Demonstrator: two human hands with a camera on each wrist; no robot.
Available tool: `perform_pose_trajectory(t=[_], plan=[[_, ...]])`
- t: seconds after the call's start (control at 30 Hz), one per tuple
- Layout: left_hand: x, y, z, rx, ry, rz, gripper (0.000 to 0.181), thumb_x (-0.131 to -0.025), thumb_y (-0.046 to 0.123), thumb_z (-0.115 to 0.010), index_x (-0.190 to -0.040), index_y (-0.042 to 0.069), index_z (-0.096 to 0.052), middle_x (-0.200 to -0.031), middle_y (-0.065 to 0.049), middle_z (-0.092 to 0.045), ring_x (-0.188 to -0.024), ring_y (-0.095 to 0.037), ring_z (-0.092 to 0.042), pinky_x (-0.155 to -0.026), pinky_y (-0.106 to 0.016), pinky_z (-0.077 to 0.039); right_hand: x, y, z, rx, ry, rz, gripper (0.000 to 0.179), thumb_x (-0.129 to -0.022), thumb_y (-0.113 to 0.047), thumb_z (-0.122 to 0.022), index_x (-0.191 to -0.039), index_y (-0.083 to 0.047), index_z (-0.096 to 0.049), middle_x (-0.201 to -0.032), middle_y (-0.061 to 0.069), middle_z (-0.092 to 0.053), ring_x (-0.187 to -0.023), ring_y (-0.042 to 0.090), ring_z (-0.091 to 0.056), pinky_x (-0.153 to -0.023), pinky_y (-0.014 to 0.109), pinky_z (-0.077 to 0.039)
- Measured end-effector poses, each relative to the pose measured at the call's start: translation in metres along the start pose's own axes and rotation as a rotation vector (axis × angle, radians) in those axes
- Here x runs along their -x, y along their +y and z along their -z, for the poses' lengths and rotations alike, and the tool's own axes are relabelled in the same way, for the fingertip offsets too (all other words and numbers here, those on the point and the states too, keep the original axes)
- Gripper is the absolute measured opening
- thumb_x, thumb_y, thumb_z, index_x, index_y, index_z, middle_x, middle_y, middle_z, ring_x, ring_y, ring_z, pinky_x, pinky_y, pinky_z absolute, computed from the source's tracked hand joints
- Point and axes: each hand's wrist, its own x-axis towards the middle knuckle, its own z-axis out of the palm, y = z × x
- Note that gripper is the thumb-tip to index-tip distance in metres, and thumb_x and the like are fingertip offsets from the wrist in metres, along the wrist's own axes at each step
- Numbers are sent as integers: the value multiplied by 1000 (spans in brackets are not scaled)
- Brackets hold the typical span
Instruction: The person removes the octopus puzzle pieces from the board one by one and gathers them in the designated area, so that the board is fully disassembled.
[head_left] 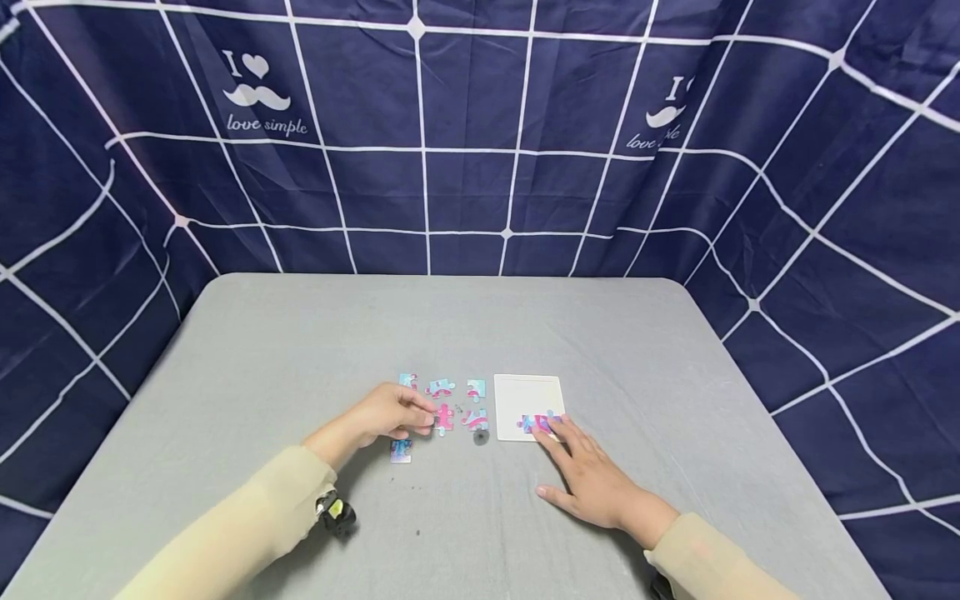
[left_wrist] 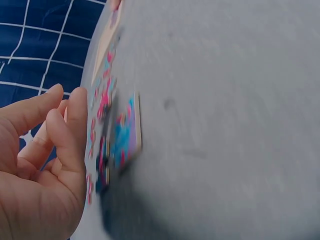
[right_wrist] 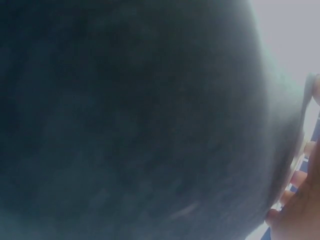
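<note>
My left hand point(head_left: 393, 410) hovers low over several loose jigsaw pieces, its fingers loosely bent beside a pink jigsaw piece point(head_left: 444, 418). Seen from the left wrist, no piece shows between the thumb and fingers. A blue and purple piece point(head_left: 401, 451) lies just below that hand, nearer to me. On the right, a square white puzzle board point(head_left: 513, 396) carries a short strip of purple and blue pieces point(head_left: 534, 422) along its near edge. My right hand point(head_left: 592, 479) lies spread, fingertips on that strip and the board's near right corner, partly covering both.
More loose pieces lie left of the board: a pink and blue one point(head_left: 476, 419), a light blue corner point(head_left: 476, 389), another point(head_left: 439, 388) and one point(head_left: 407, 380) beyond the left hand. A grey cloth covers the table point(head_left: 480, 333); dark blue curtains point(head_left: 465, 100) stand behind and at both sides.
</note>
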Motion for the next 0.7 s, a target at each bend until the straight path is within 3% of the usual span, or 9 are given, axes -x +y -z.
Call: perform_pose_trajectory(t=[0.7], plan=[[-35, 26, -55, 97, -60, -21, 26, -84, 4, -71, -109, -3, -67, -88, -11, -71, -77, -17, -69, -53, -18, -50, -3, -2, 5, -59, -52, -41, 67, -91, -49, -60, -143, -13, -39, -147, 21, -25, -136, 45, -21, -104, 60, -28]])
